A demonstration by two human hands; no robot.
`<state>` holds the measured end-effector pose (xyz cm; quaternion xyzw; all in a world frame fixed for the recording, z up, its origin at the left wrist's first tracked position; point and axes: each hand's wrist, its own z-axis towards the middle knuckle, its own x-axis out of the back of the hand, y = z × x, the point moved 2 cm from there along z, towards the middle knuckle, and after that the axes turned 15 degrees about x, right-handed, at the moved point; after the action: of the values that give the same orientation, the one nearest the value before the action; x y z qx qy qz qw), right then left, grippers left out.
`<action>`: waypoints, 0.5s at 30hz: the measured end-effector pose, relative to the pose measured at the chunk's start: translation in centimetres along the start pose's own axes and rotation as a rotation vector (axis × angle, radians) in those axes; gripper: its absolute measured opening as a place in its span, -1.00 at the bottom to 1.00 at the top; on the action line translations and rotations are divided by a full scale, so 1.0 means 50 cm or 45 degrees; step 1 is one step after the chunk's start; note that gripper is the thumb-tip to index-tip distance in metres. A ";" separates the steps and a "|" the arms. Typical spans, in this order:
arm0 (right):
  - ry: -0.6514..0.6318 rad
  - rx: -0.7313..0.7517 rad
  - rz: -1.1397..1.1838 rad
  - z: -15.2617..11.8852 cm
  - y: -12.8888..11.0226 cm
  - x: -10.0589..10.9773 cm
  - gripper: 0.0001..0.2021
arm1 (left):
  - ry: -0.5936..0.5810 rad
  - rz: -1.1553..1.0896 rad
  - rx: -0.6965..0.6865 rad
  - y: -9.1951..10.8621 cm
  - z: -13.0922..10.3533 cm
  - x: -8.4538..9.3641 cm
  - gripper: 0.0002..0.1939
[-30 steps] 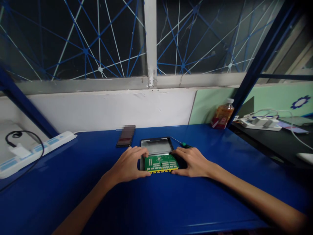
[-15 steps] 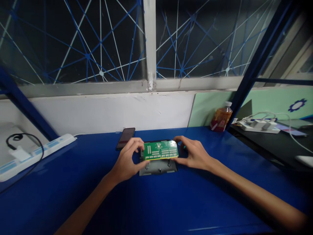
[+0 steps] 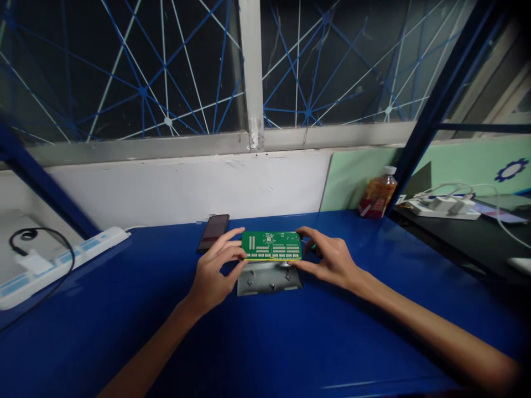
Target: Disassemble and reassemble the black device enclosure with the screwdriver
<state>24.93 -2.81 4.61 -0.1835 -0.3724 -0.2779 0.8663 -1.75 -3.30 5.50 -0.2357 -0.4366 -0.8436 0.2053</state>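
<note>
A green circuit board (image 3: 272, 246) with a yellow front edge is held up between both hands, tilted so its face shows. My left hand (image 3: 215, 271) grips its left end, thumb low and fingers along the side. My right hand (image 3: 327, 257) is closed on the right end, thumb at the lower corner and index finger at the upper one. Below and in front of the board lies a grey plastic cover (image 3: 269, 280) with small clips or posts inside; its far part is hidden by the board. A small green thing shows behind my right fingers, too hidden to name.
A dark phone (image 3: 213, 232) lies behind my left hand on the blue table (image 3: 265, 342). A white power strip (image 3: 66, 262) with a black cable is at the left. At the back right stands a drink bottle (image 3: 377, 193), near another power strip (image 3: 442, 207) on a black surface.
The circuit board has risen slightly and tipped more upright, uncovering more of the grey cover. My left fingers have shifted along its left edge; both hands still hold it.
</note>
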 end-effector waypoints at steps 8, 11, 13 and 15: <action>0.060 -0.053 0.109 -0.006 0.007 -0.017 -0.41 | 0.028 0.031 -0.095 0.001 0.003 0.002 -0.86; 0.041 -0.079 0.131 -0.007 0.008 -0.021 -0.40 | 0.052 0.078 -0.130 0.001 0.003 0.003 -0.86; 0.045 -0.095 0.146 -0.007 0.008 -0.022 -0.39 | 0.066 0.080 -0.140 -0.002 0.004 0.004 -0.86; 0.067 -0.114 0.198 -0.005 0.007 -0.021 -0.38 | 0.041 0.068 -0.111 -0.007 0.005 0.006 -0.85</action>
<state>24.69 -2.31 3.61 -0.2430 -0.3212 -0.2309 0.8857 -2.13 -2.95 5.56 -0.2423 -0.3896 -0.8598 0.2242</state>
